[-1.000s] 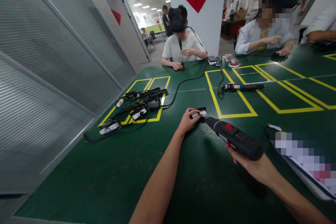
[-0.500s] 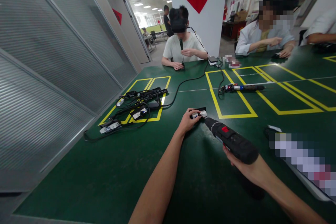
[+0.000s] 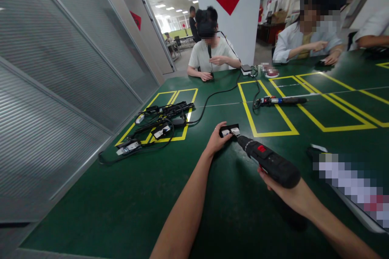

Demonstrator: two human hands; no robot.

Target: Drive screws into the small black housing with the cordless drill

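Left hand (image 3: pixel 216 139) pinches the white-labelled black part (image 3: pixel 234 130) mid-frame, prob so it won't spin, while right hand (image 3: pixel 284 196) grips the cordless drill (image 3: pixel 270 161).

Head-worn view forward-down over green table (image 3: pixel 136 198)

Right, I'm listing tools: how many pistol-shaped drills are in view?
1: the drill, in the right hand, its tip pointing at the black piece the left hand holds. Others could be hidden.
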